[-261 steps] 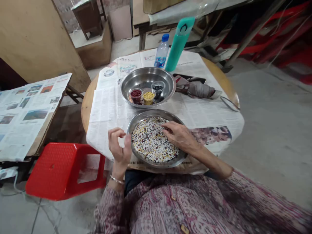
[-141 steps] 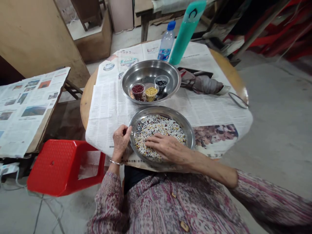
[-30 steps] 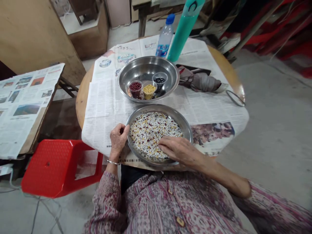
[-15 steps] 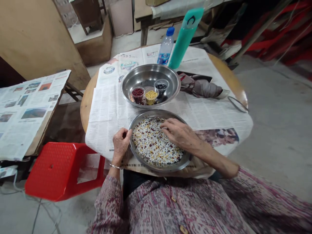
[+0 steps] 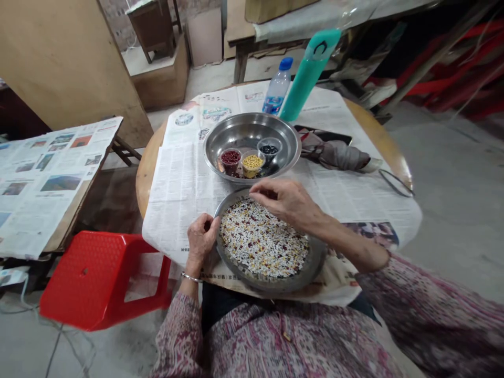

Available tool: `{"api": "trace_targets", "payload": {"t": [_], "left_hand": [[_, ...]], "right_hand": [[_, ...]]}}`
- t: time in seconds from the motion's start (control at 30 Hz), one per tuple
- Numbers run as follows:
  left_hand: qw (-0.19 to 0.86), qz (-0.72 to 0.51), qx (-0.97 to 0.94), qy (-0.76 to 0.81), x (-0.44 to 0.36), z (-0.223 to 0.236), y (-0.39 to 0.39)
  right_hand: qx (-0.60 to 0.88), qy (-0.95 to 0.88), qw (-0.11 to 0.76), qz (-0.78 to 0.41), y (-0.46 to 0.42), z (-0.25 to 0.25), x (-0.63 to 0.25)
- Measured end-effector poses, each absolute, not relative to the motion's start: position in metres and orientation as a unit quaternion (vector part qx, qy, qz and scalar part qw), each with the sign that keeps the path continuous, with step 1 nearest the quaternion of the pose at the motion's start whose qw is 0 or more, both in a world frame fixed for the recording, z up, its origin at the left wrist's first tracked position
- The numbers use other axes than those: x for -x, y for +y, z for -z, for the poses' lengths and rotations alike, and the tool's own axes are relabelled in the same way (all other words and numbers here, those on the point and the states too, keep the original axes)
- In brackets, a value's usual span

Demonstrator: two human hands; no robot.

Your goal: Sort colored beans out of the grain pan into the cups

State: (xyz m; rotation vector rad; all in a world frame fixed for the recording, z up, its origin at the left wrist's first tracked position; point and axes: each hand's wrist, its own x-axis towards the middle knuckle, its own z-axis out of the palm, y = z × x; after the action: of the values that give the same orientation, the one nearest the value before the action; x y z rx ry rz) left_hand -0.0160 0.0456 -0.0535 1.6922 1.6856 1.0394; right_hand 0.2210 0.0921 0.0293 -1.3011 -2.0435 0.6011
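Your left grip pinched the near pan by its rim.
Your right grip curled above the mixed grains; whether it held anything, you could not tell.

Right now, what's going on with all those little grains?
A person's left hand is at the rim of the near metal pan, which holds mixed grains in white, yellow, dark red and black. The right hand is above the pan's far side, fingertips close together; I can't tell if they hold a grain. Behind, a metal bowl holds a red-filled cup, a yellow-filled cup and a black-filled cup.
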Motion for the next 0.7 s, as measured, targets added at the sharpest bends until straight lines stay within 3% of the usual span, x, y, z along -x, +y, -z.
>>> {"api": "trace_targets", "payload": {"t": [0.13, 0.4, 0.7], "left_hand": [[0.263, -0.384, -0.629, 0.622, 0.017, 0.054, 0.046], [0.27, -0.393, -0.619, 0.624, 0.017, 0.057, 0.047], [0.275, -0.399, -0.615, 0.622, 0.016, 0.056, 0.045]], "right_hand": [[0.509, -0.775, 0.338, -0.161, 0.134, -0.043, -0.207], [0.568, -0.801, 0.182, -0.057, 0.208, -0.046, -0.174], [0.558, -0.821, 0.112, -0.036, 0.226, -0.028, -0.169]]}}
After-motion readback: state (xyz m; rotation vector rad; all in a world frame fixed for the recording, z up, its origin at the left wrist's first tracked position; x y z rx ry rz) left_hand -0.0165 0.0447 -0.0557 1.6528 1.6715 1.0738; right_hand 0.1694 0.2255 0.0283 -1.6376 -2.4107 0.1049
